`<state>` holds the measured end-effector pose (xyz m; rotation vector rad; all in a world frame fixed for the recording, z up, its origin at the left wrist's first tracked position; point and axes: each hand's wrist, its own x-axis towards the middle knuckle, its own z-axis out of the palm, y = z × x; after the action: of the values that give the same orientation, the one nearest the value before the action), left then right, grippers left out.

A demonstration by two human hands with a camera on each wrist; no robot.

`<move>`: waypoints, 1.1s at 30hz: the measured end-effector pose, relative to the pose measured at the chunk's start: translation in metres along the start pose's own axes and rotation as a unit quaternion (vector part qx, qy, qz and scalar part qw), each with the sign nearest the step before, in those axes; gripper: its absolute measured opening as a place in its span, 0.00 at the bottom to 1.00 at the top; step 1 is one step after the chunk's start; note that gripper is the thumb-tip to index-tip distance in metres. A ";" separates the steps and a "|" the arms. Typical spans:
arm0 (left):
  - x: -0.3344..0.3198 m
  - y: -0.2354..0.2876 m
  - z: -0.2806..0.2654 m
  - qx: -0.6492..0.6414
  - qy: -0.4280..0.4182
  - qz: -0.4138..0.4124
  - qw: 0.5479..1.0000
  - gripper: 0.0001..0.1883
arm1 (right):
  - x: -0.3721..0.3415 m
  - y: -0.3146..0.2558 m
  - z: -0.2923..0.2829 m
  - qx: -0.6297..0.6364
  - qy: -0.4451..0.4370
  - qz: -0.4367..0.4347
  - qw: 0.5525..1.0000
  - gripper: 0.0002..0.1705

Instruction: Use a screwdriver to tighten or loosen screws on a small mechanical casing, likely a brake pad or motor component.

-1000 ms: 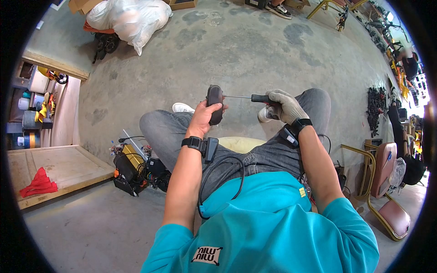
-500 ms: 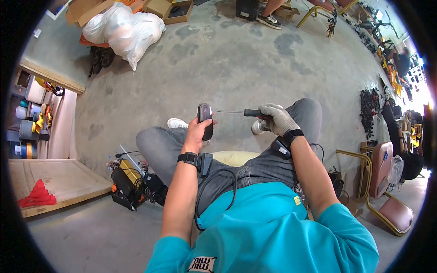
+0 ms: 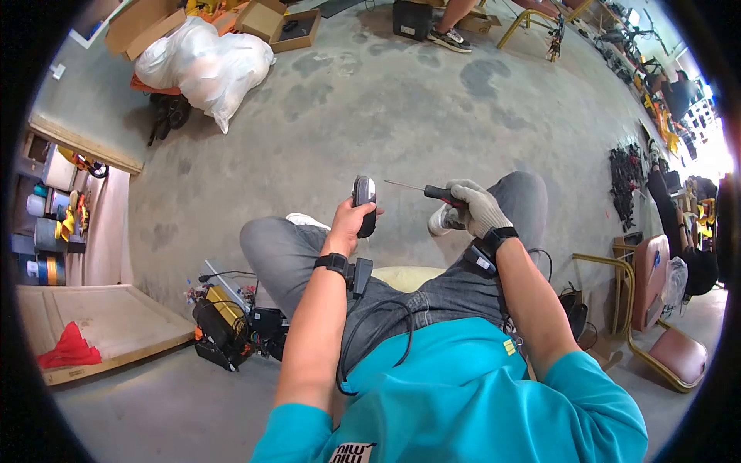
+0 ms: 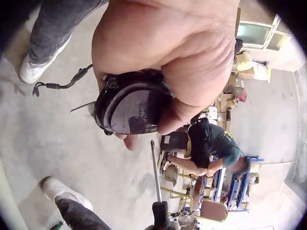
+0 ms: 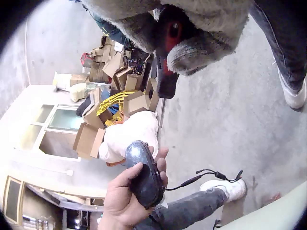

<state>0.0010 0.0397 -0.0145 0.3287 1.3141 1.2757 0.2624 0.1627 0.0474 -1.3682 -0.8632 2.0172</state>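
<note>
My bare left hand [image 3: 347, 222] grips a black oval housing [image 3: 364, 187], thumb across its face and fingers behind. In the left wrist view the housing [image 4: 136, 110] shows a glossy face and small lugs at its rim. A thin black cable [image 5: 192, 179] with a connector hangs from it. My right hand [image 3: 482, 211], in a pale knit glove, holds a screwdriver [image 3: 440, 193] by its black and red handle. The bare shaft points left toward the housing, its tip apart from it. In the right wrist view gloved fingers wrap the handle [image 5: 168, 84].
A bundle of wires and black parts [image 3: 231, 320] lies on the floor by the left knee. Farther off are a white plastic bag [image 3: 208, 69], cardboard boxes [image 3: 297, 31] and another person's shoe [image 3: 450, 40]. A chair [image 3: 652, 285] stands at the right.
The screwdriver tip was at the housing a second ago; now it is apart from it, with the shaft tilted. The left hand has turned the housing so its glossy face shows more.
</note>
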 end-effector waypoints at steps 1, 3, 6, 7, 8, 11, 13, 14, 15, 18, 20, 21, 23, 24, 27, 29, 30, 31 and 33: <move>0.001 0.000 0.004 -0.001 0.001 0.005 1.000 0.14 | -0.001 0.000 -0.002 0.001 0.005 0.001 1.000 0.14; 0.001 0.002 0.008 -0.006 -0.002 0.013 1.000 0.14 | 0.000 -0.001 -0.005 -0.001 -0.008 -0.016 1.000 0.13; -0.006 0.007 0.008 -0.010 -0.008 0.037 0.999 0.19 | 0.005 0.001 -0.009 -0.009 -0.017 -0.031 0.999 0.13; -0.012 0.011 0.008 -0.039 0.005 0.046 0.998 0.17 | 0.006 0.002 -0.008 0.001 0.004 -0.031 0.999 0.14; -0.017 0.016 0.008 -0.067 0.017 0.055 0.996 0.16 | 0.006 0.002 -0.008 0.002 0.003 -0.031 1.000 0.14; -0.021 0.011 -0.009 -0.087 0.028 0.057 0.994 0.15 | 0.003 0.000 -0.009 -0.001 -0.004 -0.021 1.000 0.15; -0.032 0.013 -0.012 -0.084 0.050 0.059 0.993 0.14 | 0.003 -0.002 -0.009 -0.004 -0.017 -0.017 1.000 0.15; -0.037 0.013 -0.012 -0.085 0.051 0.061 0.993 0.14 | 0.004 -0.002 -0.008 -0.005 -0.019 -0.018 1.000 0.15; -0.040 0.012 -0.013 -0.086 0.053 0.059 0.993 0.15 | 0.004 -0.002 -0.007 0.005 -0.007 -0.019 1.000 0.15; -0.044 0.010 -0.018 -0.143 0.036 0.045 0.988 0.18 | 0.003 -0.002 -0.009 0.002 -0.016 -0.013 1.000 0.14; -0.040 0.009 -0.021 -0.199 0.014 0.034 0.979 0.21 | 0.005 -0.005 -0.011 -0.013 -0.037 -0.008 0.999 0.12; -0.042 0.008 -0.022 -0.210 -0.004 0.035 0.977 0.24 | 0.004 -0.003 -0.012 -0.025 -0.051 -0.008 0.998 0.12; -0.041 0.010 -0.022 -0.219 -0.024 0.040 0.975 0.26 | 0.005 -0.003 -0.013 -0.036 -0.065 -0.011 0.997 0.12; -0.044 0.012 -0.022 -0.221 -0.016 0.038 0.974 0.26 | 0.001 -0.003 -0.010 -0.041 -0.051 -0.010 0.998 0.12; -0.054 0.019 -0.025 -0.228 -0.007 0.046 0.973 0.26 | -0.008 -0.009 0.003 -0.038 -0.017 -0.021 0.999 0.10; -0.061 0.020 -0.027 -0.246 -0.004 0.071 0.967 0.26 | -0.011 -0.008 0.003 -0.032 0.002 -0.032 0.999 0.10; -0.066 0.022 -0.028 -0.249 -0.002 0.076 0.966 0.26 | -0.008 -0.006 -0.002 -0.039 -0.014 -0.031 0.999 0.09; -0.070 0.024 -0.030 -0.257 -0.001 0.090 0.962 0.26 | -0.006 -0.006 -0.002 -0.048 -0.033 -0.033 0.998 0.09; -0.077 0.027 -0.033 -0.271 0.003 0.115 0.956 0.27 | -0.012 -0.008 0.006 0.005 -0.012 -0.019 1.000 0.12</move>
<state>-0.0208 -0.0285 0.0366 0.0874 0.8955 1.7751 0.2614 0.1580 0.0625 -1.3154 -0.8811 2.0104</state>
